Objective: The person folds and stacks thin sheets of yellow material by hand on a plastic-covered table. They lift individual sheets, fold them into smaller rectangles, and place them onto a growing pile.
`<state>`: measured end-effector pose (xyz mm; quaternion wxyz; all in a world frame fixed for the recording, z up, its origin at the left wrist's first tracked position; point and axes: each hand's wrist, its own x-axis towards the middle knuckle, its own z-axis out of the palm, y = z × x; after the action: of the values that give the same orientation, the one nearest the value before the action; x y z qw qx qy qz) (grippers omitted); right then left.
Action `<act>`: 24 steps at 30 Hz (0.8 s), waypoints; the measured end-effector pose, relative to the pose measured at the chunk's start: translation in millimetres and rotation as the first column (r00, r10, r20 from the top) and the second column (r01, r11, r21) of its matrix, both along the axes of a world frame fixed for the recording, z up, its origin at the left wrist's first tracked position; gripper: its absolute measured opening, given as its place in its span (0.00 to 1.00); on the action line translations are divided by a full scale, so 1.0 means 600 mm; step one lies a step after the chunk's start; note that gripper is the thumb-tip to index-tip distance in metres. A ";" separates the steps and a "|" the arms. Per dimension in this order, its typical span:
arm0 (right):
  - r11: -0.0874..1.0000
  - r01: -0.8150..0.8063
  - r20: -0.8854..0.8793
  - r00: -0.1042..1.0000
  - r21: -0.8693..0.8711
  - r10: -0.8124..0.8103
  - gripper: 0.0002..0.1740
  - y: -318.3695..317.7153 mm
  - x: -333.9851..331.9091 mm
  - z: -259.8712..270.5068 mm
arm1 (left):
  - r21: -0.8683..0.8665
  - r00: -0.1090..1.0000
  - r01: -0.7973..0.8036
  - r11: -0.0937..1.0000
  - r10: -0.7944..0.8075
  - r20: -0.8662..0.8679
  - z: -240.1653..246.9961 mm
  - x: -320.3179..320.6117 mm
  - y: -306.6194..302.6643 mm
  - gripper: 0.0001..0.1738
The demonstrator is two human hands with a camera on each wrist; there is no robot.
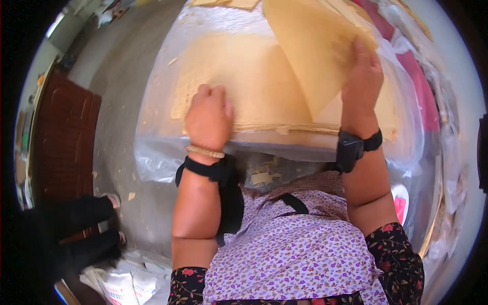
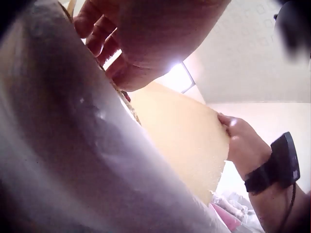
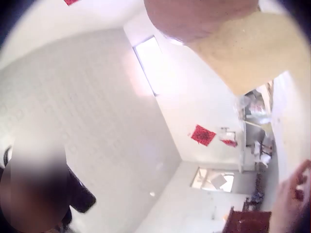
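A stack of thin tan sheets (image 1: pixel 244 86), like wood veneer, lies on a plastic-covered table. My right hand (image 1: pixel 363 76) grips the edge of a lifted sheet (image 1: pixel 300 51), which slants up and bends over the stack's right part in the head view. From below, the left wrist view shows this raised sheet (image 2: pixel 180 131) with the right hand (image 2: pixel 243 138) at its far edge. My left hand (image 1: pixel 209 117) rests at the stack's near left edge. Its fingers (image 2: pixel 99 34) are loosely bent against the sheets' edge in the left wrist view, with nothing gripped.
Clear plastic (image 1: pixel 157 157) hangs over the table's near edge. A brown wooden cabinet (image 1: pixel 63 132) stands left across the floor. Dark-trousered legs (image 1: pixel 86 218) of another person are at lower left, near white bags (image 1: pixel 127 282). Scraps (image 1: pixel 264 175) lie on the floor under the table.
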<state>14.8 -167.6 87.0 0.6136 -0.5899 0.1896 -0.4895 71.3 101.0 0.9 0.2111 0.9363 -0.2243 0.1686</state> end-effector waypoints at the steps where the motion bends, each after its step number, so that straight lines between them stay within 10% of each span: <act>1: 1.000 0.013 0.101 0.995 0.023 -0.015 0.14 -0.036 -0.020 0.007 | 0.014 1.000 -0.010 1.000 0.011 -0.012 -0.001 0.003 -0.002 0.14; 4: 0.958 0.078 0.162 0.979 0.276 -0.127 0.11 -0.155 -0.104 -0.005 | 0.057 0.998 -0.044 0.997 0.042 0.037 -0.005 0.008 -0.006 0.14; 8: 0.930 0.117 -0.398 0.917 0.349 0.034 0.19 -0.301 -0.251 -0.124 | 0.023 0.993 -0.032 0.999 0.029 0.110 0.008 -0.008 -0.051 0.15; 10: 0.922 0.231 -0.392 0.915 0.310 -0.098 0.21 -0.300 -0.272 -0.159 | -0.055 0.985 0.079 0.995 -0.070 0.161 0.030 -0.033 -0.099 0.16; 14: 0.957 0.290 -0.339 0.900 -0.004 -0.274 0.24 -0.306 -0.298 -0.154 | -0.538 0.799 0.246 0.807 -0.482 -0.358 0.029 -0.066 -0.220 0.21; 20: 0.984 0.087 -0.723 0.689 0.157 0.054 0.34 -0.393 -0.334 -0.158 | -0.288 0.790 0.191 0.938 -0.321 -0.522 0.021 -0.072 -0.378 0.44; 24: 0.928 0.308 -0.262 0.897 -0.211 -0.357 0.41 -0.372 -0.338 -0.157 | -0.060 0.869 0.193 0.979 -0.199 -0.453 0.026 -0.090 -0.417 0.47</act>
<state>-188.0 -390.9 -6.9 0.4348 -0.6636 0.3364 -0.5074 17.5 -149.5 16.7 0.2799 0.9206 -0.2612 -0.0769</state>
